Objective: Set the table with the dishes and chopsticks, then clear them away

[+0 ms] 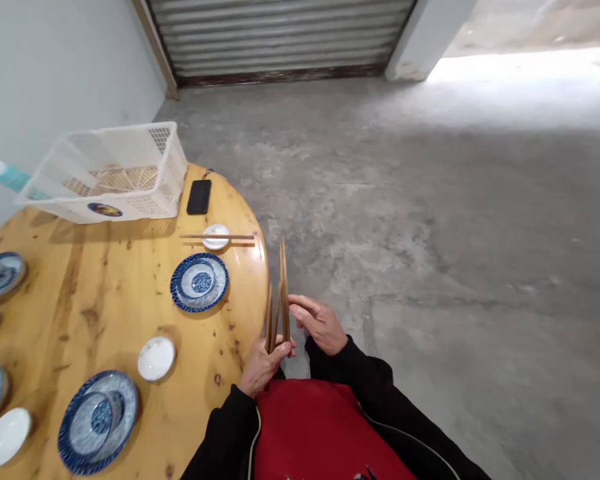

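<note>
My left hand [261, 367] is closed round the lower ends of a bunch of brown wooden chopsticks [281, 293], held upright just off the right edge of the round wooden table [100, 300]. My right hand [319, 323] pinches the same chopsticks from the right, fingers curled against them. On the table nearest my hands are a blue patterned plate [199, 282] and a small white dish [156, 358]. A pair of chopsticks [217, 237] lies across another small white dish [216, 231] further back.
A white plastic basket [111, 172] stands at the table's far side, a black phone [199, 197] beside it. More blue plates [98, 421] and white dishes [6, 437] ring the left edge. Bare concrete floor spreads to the right; a roller shutter [280, 33] is behind.
</note>
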The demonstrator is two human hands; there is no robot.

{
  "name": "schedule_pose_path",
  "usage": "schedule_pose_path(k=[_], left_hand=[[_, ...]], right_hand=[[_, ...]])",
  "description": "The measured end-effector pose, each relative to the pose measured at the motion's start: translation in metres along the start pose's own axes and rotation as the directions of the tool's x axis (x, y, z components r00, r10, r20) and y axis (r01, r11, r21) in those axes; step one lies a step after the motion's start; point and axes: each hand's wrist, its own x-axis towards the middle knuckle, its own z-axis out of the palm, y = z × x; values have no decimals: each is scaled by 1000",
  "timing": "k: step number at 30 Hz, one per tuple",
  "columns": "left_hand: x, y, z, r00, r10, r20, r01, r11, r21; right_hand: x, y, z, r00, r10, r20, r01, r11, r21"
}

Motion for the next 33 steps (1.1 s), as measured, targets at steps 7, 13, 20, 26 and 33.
schedule_pose_path(k=[7,13,20,26,33], left_hand=[[64,22,29,999,-14,-40,15,1000,19],[129,69,72,963,22,-268,-30,999,-22],[169,93,100,893,38,-447,-79,994,-73],[177,95,101,890,-31,-455,-139,931,-337],[186,95,84,815,-60,-576,-282,827,-487]], right_hand=[[72,-5,-45,990,22,142,-39,992,117],[134,-19,-94,950,34,311,-67,993,97],[184,-20,-124,879,-80,471,83,996,16],[210,-3,-116,813,-49,580,17,998,61],[243,-1,-84,744,-72,664,142,989,-51]])
